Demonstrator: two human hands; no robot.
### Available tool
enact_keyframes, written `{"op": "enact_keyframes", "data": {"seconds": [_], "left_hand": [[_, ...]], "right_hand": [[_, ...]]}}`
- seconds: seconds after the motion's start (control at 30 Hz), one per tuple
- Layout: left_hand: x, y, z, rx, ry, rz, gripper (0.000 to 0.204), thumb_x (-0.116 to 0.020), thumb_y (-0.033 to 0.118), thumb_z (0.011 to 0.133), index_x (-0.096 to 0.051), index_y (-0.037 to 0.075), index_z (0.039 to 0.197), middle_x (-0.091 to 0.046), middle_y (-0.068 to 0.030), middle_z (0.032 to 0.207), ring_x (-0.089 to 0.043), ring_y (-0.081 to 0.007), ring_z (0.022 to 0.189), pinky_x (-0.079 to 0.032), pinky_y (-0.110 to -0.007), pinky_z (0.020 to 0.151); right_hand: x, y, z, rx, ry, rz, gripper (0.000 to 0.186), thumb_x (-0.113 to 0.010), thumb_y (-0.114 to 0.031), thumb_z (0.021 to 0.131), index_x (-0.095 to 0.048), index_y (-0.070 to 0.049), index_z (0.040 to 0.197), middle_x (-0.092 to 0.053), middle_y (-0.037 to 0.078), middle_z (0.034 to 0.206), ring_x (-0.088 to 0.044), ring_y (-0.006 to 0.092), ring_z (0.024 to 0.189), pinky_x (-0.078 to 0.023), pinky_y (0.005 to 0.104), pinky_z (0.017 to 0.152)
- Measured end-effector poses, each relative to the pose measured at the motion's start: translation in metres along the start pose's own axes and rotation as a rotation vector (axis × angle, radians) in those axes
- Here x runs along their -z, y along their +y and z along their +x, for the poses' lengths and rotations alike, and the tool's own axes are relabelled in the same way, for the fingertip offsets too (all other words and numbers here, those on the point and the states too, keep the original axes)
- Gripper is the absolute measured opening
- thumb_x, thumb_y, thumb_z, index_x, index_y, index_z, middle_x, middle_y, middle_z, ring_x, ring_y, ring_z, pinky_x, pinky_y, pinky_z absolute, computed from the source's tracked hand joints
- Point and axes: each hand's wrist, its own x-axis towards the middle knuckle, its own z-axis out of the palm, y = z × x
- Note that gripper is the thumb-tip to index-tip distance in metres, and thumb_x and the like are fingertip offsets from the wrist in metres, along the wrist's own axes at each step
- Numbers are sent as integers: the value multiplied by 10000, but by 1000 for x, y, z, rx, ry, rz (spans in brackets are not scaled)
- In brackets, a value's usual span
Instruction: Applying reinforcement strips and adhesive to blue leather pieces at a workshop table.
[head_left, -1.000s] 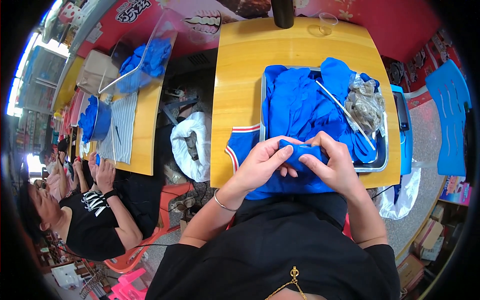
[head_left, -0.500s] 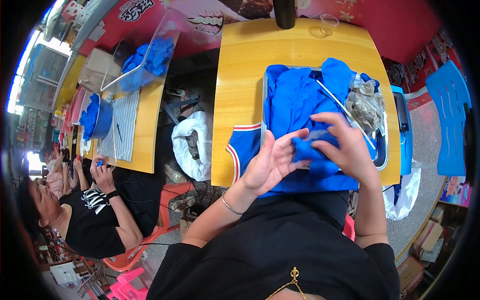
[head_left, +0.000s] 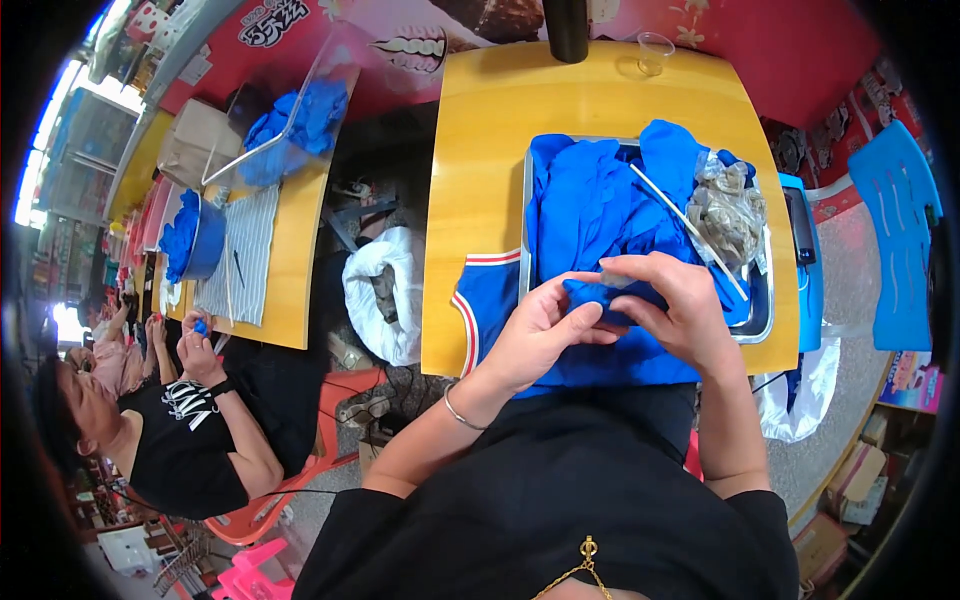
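Note:
My left hand [head_left: 545, 335] and my right hand [head_left: 675, 305] meet over the near side of a metal tray [head_left: 768, 322]. Between them is a small bunched piece of blue cloth [head_left: 590, 293], pinched by the thumb and fingers of both; a bit of greyish, see-through material shows at its top. Blue fabric [head_left: 580, 200] fills most of the tray in soft folds and also hangs at the table's near edge. Across it lies a thin white stick [head_left: 690, 232]. A crumpled clear plastic bag with brownish-grey contents [head_left: 728, 218] rests at the tray's right.
Blue fabric with red and white trim [head_left: 483, 305] lies left of the tray on the yellow wooden table [head_left: 480, 150]. A clear cup [head_left: 655, 55] stands at the back. White sacks [head_left: 385, 300] sit on the floor. At left, a co-worker [head_left: 200, 430] handles something blue.
My left hand has turned and closed from an open palm onto the blue cloth. Both hands have come closer together, the right one moving slightly down.

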Motion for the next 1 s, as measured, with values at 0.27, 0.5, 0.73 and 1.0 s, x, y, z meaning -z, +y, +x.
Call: {"op": "enact_keyframes", "data": {"seconds": [0.27,0.5,0.73,1.0], "left_hand": [[6,0,-2,-117,34,142,326,-514,64,919,-450,-18,1228,-593,-121,1056,-633,-176,916,-522,-290,830],[6,2,-1,-227,67,351,339,-559,35,887,-520,31,1224,-615,-82,1000,-622,-118,869,-506,-223,756],[7,2,-3,-289,86,522,337,-585,19,861,-554,37,1197,-640,-73,936,-616,-84,814,-484,-208,686],[6,1,-8,-248,88,800,321,-620,0,819,-603,32,1137,-647,-99,958,-579,-78,716,-468,-203,621]], "right_hand": [[8,-6,-1,-62,21,-69,443,-757,-124,651,-611,-106,1069,-604,78,938,-607,242,800,-502,311,656],[7,-3,-5,1,107,-90,319,-750,-57,611,-644,-96,910,-590,65,899,-595,235,813,-499,312,651],[7,-9,-1,77,40,-270,221,-756,-94,598,-630,-92,779,-592,50,891,-586,226,787,-489,312,600],[9,-17,-3,93,-219,-474,228,-740,-176,592,-574,-88,721,-583,41,890,-570,220,855,-462,340,699]]}}
